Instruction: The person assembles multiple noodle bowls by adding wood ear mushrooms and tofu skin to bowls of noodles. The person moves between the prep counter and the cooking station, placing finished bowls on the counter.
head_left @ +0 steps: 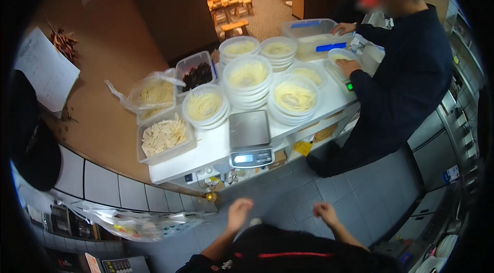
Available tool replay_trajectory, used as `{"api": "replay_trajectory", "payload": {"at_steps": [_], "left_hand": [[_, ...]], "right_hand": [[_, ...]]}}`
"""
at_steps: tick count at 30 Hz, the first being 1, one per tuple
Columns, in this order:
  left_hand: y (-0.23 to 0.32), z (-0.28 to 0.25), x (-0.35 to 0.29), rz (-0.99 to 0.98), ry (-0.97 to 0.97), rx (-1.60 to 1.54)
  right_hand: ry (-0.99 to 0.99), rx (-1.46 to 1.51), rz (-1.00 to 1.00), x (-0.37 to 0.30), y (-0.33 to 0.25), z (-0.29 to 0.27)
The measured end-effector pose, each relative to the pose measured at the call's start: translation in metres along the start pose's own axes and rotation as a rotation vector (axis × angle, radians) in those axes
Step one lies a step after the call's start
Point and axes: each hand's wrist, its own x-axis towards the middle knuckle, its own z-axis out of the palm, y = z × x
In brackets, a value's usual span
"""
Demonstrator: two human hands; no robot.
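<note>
My left hand [239,213] hovers above the floor in front of the counter, its fingers curled in with nothing showing in them. To its right, my right hand [326,212] is loosely closed too, also with no object visible. Both are apart from the counter. Nearest ahead of them sits a digital scale [249,130] with a bare metal pan and a lit display, at the counter's front edge. Behind and beside it, stacked round white plastic bowls [293,116] hold pale, noodle-like strands [294,96].
At the white counter's [165,171] left end stand a tub [170,155] of pale flat pieces, a plastic bag [163,78] over pale strands, and a tub of dark pieces [197,75]. A co-worker [406,75] at right handles a bowl by a lidded clear bin [309,54].
</note>
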Motion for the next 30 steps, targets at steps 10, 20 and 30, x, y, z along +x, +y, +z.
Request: {"api": "replay_trajectory", "payload": {"at_steps": [10,20,30], "left_hand": [[0.035,-0.153,0.062,0.071,0.345,-0.134],[0.093,-0.174,0.119,0.145,0.507,-0.119],[0.118,-0.229,0.156,0.08,0.358,-0.164]], "right_hand": [[-0.264,-0.105,-0.303,0.108,-0.203,0.182],[-0.383,-0.395,-0.836,0.255,-0.362,0.334],[-0.017,-1.253,-0.672,0.438,-0.44,0.452]]}}
